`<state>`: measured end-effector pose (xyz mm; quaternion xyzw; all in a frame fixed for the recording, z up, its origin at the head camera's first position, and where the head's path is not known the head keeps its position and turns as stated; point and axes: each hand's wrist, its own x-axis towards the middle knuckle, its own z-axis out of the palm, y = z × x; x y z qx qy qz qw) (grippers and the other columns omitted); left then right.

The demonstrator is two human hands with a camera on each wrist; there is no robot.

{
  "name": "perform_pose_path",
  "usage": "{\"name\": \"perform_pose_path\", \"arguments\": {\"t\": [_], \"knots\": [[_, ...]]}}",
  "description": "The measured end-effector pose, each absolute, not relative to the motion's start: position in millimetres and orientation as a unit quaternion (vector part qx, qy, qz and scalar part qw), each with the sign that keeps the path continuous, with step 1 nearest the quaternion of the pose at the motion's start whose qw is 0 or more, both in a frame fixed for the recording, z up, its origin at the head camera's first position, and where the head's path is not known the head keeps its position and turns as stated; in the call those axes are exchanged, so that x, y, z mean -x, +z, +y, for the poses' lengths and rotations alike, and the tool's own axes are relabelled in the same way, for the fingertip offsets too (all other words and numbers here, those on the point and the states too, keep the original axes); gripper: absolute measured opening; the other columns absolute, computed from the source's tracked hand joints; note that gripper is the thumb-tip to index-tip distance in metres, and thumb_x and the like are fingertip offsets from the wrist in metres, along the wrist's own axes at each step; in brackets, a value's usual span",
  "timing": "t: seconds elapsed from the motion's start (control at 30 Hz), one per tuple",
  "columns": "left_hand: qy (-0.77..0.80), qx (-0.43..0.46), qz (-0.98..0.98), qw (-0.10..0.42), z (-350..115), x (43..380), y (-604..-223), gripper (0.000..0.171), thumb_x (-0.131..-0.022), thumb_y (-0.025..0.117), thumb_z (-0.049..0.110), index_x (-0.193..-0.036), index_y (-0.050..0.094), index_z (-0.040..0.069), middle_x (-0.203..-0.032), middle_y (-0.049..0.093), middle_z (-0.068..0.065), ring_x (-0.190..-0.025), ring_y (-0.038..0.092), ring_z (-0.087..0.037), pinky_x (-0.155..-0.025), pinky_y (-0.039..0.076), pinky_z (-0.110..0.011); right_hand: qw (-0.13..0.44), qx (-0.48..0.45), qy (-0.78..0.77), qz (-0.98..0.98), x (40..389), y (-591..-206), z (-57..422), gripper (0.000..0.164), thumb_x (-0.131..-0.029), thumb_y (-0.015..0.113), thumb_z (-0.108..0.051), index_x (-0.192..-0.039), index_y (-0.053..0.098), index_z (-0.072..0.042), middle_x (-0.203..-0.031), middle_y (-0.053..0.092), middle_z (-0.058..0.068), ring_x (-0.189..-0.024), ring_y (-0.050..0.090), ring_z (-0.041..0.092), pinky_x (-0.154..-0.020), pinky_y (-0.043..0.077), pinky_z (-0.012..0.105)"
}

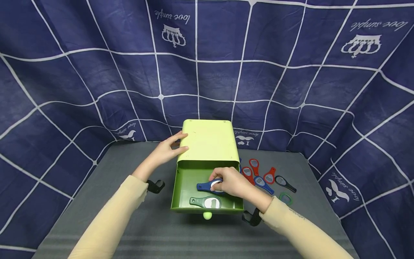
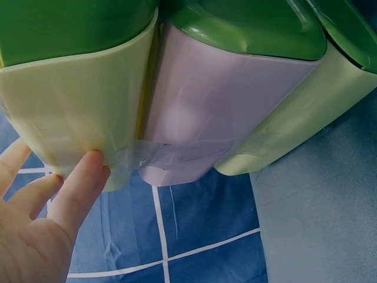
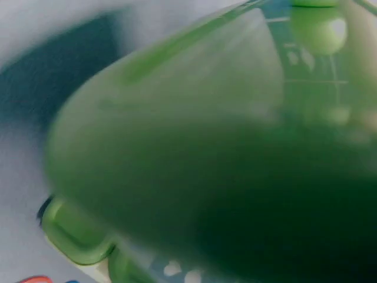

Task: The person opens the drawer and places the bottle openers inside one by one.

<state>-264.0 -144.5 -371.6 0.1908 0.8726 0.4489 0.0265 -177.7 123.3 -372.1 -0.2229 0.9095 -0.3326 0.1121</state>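
A pale yellow-green drawer box (image 1: 208, 140) stands with its green drawer (image 1: 184, 172) pulled out. My left hand (image 1: 165, 149) rests on the box's left side with fingers spread; the left wrist view shows its fingers (image 2: 79, 188) against the yellow-green wall. Over the drawer, my right hand (image 1: 233, 181) pinches a blue bottle opener (image 1: 203, 187), whose round end is partly behind the fingers. A green bottle opener (image 1: 197, 201) with a white disc lies near the drawer's front. In the right wrist view the green drawer (image 3: 177, 147) fills the picture, blurred, and hides the right hand.
Right of the box lie several bottle openers: red ones (image 1: 270, 175), blue ones (image 1: 263, 184), a black one (image 1: 284, 182) and a green one (image 1: 286, 198). A lilac drawer unit (image 2: 206, 106) adjoins the yellow-green one. A blue cloth (image 1: 213, 79) hangs behind the grey table (image 1: 142, 223).
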Motion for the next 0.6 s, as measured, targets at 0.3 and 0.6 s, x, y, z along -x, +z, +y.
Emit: {"name": "perform_pose_path", "arguments": {"t": [0.3,0.6], "knots": [[0.45,-0.183,0.873,0.03,-145,265,-370,0.061,-0.094,0.068,0.029,-0.149,0.045,0.013,-0.165,0.02,-0.01,-0.129,0.053,-0.039,-0.103,0.049,-0.05,0.058,0.263,-0.311,0.911,179,-381,124,0.018,-0.082,0.079,-0.007,-0.098,0.072,-0.01,-0.091,0.071,-0.001,-0.083,0.066,0.011,-0.072,0.054,0.021],[0.448,-0.187,0.874,0.031,-145,266,-373,0.061,-0.095,0.067,0.03,-0.149,0.045,0.013,-0.165,0.02,-0.01,-0.13,0.053,-0.039,-0.104,0.049,-0.05,0.005,0.281,-0.277,0.919,172,-382,128,0.02,-0.083,0.079,-0.012,-0.101,0.073,-0.013,-0.099,0.069,-0.002,-0.093,0.066,0.015,-0.084,0.056,0.034]]}}
